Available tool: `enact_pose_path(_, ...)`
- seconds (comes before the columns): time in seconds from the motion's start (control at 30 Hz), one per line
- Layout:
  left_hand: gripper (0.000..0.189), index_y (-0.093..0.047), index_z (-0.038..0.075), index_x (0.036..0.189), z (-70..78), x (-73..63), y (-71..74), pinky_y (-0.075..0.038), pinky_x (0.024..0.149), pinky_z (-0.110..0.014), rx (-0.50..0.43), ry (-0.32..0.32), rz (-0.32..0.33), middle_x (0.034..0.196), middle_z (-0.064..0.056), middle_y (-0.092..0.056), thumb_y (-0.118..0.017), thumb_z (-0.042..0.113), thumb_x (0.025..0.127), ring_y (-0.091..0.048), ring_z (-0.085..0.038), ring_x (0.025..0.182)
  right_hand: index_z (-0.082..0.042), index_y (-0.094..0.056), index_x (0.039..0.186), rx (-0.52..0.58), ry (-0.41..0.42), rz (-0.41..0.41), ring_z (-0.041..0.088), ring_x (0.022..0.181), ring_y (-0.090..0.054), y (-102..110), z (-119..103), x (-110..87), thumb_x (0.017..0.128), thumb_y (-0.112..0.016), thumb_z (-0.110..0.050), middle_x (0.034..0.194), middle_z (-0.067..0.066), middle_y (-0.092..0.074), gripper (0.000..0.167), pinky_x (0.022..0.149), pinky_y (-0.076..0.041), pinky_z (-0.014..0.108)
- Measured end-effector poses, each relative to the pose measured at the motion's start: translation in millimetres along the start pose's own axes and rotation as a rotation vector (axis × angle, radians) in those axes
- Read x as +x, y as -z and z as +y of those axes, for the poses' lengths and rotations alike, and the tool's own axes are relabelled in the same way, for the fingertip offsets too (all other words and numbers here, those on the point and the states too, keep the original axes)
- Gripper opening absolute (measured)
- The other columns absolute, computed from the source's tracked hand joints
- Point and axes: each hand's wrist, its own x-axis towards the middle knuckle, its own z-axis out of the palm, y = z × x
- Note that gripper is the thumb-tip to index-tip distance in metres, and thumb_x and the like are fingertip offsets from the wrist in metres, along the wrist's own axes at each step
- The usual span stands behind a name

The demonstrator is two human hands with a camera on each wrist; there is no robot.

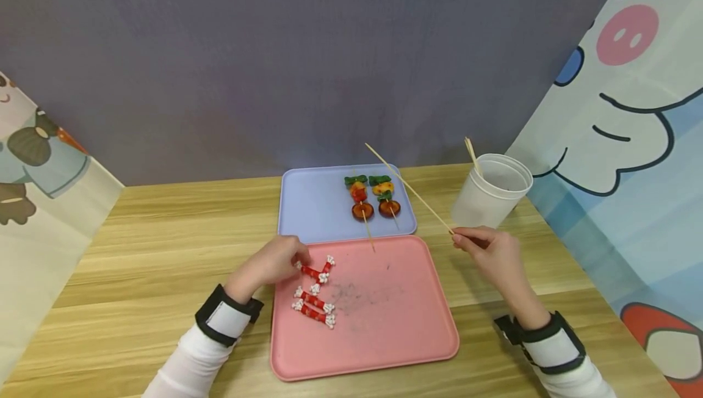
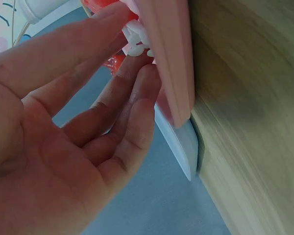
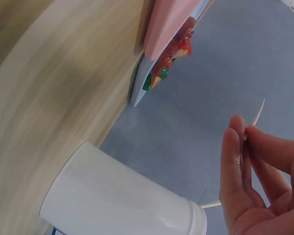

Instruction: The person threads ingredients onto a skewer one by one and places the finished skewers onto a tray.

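My right hand pinches one end of a thin wooden skewer between thumb and fingertips, its length slanting up to the left. In the right wrist view a short pointed bit of skewer sticks out past the fingers. At the left side of the pink tray, my left hand has thumb and fingers around the end of a red candy-shaped piece with white frilled ends. Another such piece lies against it. Two more red pieces rest nearer on the tray.
Behind the pink tray is a light blue tray. A loaded skewer of toy food lies on it beside a second loaded skewer. A white tub with skewers stands at right. A grey wall rises behind.
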Motion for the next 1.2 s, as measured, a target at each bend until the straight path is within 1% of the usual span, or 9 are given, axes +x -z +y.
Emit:
enact_pose_path(0.1, 0.024, -0.073, 0.006, 0.083, -0.8, 0.2, -1.9, -0.045, 0.060, -0.026, 0.012, -0.003, -0.010, 0.075, -0.005, -0.064, -0.069, -0.011, 0.066, -0.053, -0.016, 0.068, -0.006, -0.077, 0.088, -0.008, -0.006, 0.004, -0.023, 0.063, -0.053, 1.4, 1.1, 0.2, 0.078, -0.076, -0.005, 0.072, 0.006, -0.073, 0.011, 0.053, -0.044, 0.007)
enact_pose_path(0.33, 0.017, -0.069, 0.009, 0.074, 2.2, 0.1, -3.3, -0.044, 0.059, -0.025, 0.027, 0.016, 0.007, 0.074, -0.004, -0.061, -0.071, -0.007, 0.071, -0.049, -0.014, 0.067, -0.007, -0.077, 0.089, -0.021, -0.016, -0.001, -0.023, 0.063, -0.052, 2.3, 2.1, 0.4, 0.079, -0.076, -0.008, 0.072, 0.006, -0.073, 0.010, 0.054, -0.044, 0.006)
enact_pose_path(0.47, 0.017, -0.069, 0.010, 0.074, 3.3, -0.2, -3.4, -0.045, 0.060, -0.025, 0.032, 0.015, 0.013, 0.074, -0.003, -0.060, -0.071, -0.007, 0.072, -0.050, -0.014, 0.068, -0.008, -0.077, 0.088, -0.032, -0.008, 0.005, -0.024, 0.063, -0.051, 2.6, 1.8, 0.8, 0.079, -0.076, -0.008, 0.071, 0.005, -0.073, 0.010, 0.054, -0.043, 0.007)
enact_pose_path(0.77, 0.019, -0.069, 0.010, 0.072, 3.3, -1.4, -0.3, -0.044, 0.058, -0.025, -0.004, 0.018, 0.001, 0.072, -0.003, -0.060, -0.071, -0.009, 0.070, -0.050, -0.013, 0.066, -0.009, -0.077, 0.087, -0.055, 0.005, 0.027, -0.027, 0.063, -0.048, 4.8, 1.1, 1.9, 0.078, -0.076, -0.008, 0.071, 0.005, -0.073, 0.009, 0.052, -0.041, 0.009)
enact_pose_path(0.97, 0.016, -0.070, 0.012, 0.073, 3.5, -0.7, 0.3, -0.045, 0.060, -0.025, -0.015, 0.032, -0.009, 0.073, 0.000, -0.062, -0.072, -0.004, 0.073, -0.051, -0.012, 0.068, -0.008, -0.077, 0.087, -0.066, 0.003, 0.026, -0.028, 0.063, -0.047, 6.5, 1.5, 2.7, 0.078, -0.077, -0.009, 0.071, 0.005, -0.073, 0.009, 0.051, -0.041, 0.009)
enact_pose_path(1.1, 0.015, -0.069, 0.012, 0.072, 3.4, -0.9, 2.8, -0.045, 0.061, -0.026, -0.029, 0.019, 0.003, 0.071, 0.002, -0.061, -0.071, -0.003, 0.074, -0.051, -0.012, 0.067, -0.008, -0.077, 0.087, -0.069, 0.004, 0.024, -0.028, 0.063, -0.046, 7.2, 0.8, 3.3, 0.078, -0.077, -0.010, 0.071, 0.005, -0.073, 0.009, 0.051, -0.041, 0.009)
enact_pose_path(1.2, 0.014, -0.069, 0.012, 0.072, 3.6, -1.0, 5.8, -0.046, 0.063, -0.027, -0.034, 0.006, 0.027, 0.071, 0.003, -0.062, -0.071, -0.001, 0.075, -0.051, -0.012, 0.067, -0.009, -0.078, 0.087, -0.075, 0.019, 0.027, -0.029, 0.064, -0.046, 7.5, -2.2, 4.7, 0.077, -0.077, -0.010, 0.071, 0.004, -0.073, 0.010, 0.051, -0.040, 0.010)
